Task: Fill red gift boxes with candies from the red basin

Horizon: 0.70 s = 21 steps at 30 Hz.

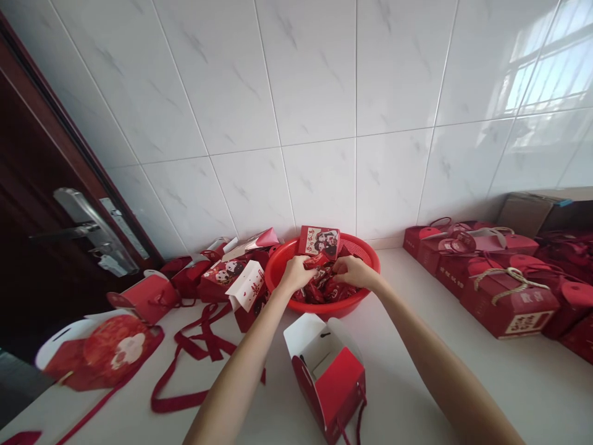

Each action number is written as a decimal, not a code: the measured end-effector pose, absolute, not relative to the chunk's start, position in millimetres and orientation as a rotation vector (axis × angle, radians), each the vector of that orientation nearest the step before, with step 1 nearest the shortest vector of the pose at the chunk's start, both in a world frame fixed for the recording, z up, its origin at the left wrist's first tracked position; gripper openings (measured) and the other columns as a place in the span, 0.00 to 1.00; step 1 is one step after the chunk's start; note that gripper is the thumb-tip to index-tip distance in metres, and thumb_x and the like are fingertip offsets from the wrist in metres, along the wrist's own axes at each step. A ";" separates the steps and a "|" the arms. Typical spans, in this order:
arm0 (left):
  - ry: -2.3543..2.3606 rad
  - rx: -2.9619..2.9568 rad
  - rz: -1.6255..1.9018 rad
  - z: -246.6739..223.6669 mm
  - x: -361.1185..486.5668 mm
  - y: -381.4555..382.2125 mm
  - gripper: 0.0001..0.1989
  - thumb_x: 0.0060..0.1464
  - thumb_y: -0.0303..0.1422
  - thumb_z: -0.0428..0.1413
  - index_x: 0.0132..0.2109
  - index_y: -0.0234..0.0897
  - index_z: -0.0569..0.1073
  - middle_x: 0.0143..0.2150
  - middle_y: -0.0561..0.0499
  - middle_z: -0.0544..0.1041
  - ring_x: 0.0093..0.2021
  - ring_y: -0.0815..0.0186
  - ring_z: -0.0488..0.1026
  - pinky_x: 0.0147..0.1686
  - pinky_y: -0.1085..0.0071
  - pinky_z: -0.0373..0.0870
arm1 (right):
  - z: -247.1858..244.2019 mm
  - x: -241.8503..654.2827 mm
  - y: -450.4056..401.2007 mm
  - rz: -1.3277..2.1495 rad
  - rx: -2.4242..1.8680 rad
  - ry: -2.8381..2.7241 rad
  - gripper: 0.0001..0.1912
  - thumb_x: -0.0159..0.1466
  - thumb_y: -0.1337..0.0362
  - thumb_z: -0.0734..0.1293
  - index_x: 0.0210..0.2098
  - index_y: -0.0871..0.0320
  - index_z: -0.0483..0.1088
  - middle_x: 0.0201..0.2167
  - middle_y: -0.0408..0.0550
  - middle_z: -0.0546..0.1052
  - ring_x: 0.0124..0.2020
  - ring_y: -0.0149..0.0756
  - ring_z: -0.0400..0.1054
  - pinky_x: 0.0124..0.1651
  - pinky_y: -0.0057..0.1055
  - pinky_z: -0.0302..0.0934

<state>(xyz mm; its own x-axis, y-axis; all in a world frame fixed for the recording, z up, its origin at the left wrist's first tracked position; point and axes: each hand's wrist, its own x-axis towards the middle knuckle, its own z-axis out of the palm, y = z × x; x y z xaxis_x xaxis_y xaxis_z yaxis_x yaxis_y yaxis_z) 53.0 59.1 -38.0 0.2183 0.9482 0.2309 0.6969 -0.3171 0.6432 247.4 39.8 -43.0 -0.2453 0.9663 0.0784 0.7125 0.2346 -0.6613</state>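
Both hands reach into a red plastic basket that holds red-wrapped packets and a small printed red box. My left hand is closed on a red packet at the basket's left side. On the right side of the basket, my right hand has its fingers bent down among the packets; whatever its fingertips hold is too small to make out. Between my forearms stands an open red gift box with white inner flaps and a dark red cord.
Red gift boxes and loose ribbon lie at the left, near a dark door. Rows of closed red boxes and a cardboard carton stand at the right. A tiled wall rises behind the basket.
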 end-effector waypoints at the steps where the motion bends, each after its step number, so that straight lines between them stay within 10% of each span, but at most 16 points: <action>1: 1.540 2.071 0.885 -38.1 52.5 59.4 0.13 0.48 0.23 0.60 0.43 0.35 0.81 0.45 0.45 0.84 0.48 0.55 0.80 0.49 0.66 0.73 | -43.8 247.1 39.9 0.709 -1.539 -2.077 0.10 0.55 0.64 0.73 0.37 0.56 0.76 0.34 0.45 0.79 0.36 0.37 0.73 0.35 0.28 0.63; 8: 1.605 1.919 1.026 -38.5 48.9 60.5 0.10 0.51 0.30 0.62 0.42 0.35 0.80 0.43 0.46 0.84 0.47 0.57 0.79 0.47 0.68 0.73 | -45.7 243.5 39.3 0.691 -1.617 -2.257 0.10 0.48 0.65 0.78 0.27 0.56 0.73 0.32 0.45 0.78 0.37 0.40 0.72 0.33 0.29 0.60; 15: 1.467 1.872 0.898 -45.2 49.4 62.0 0.15 0.54 0.44 0.61 0.37 0.34 0.79 0.34 0.51 0.82 0.36 0.61 0.78 0.36 0.71 0.72 | -47.1 243.8 39.1 0.597 -1.629 -2.192 0.13 0.56 0.58 0.75 0.37 0.57 0.74 0.40 0.49 0.79 0.41 0.42 0.73 0.34 0.29 0.60; 21: 1.580 1.999 0.833 -46.0 51.1 63.6 0.08 0.55 0.35 0.61 0.39 0.37 0.81 0.41 0.46 0.84 0.42 0.60 0.79 0.45 0.69 0.72 | -46.7 242.5 37.8 0.589 -1.629 -2.238 0.15 0.52 0.60 0.77 0.38 0.56 0.75 0.39 0.47 0.79 0.41 0.42 0.73 0.34 0.28 0.60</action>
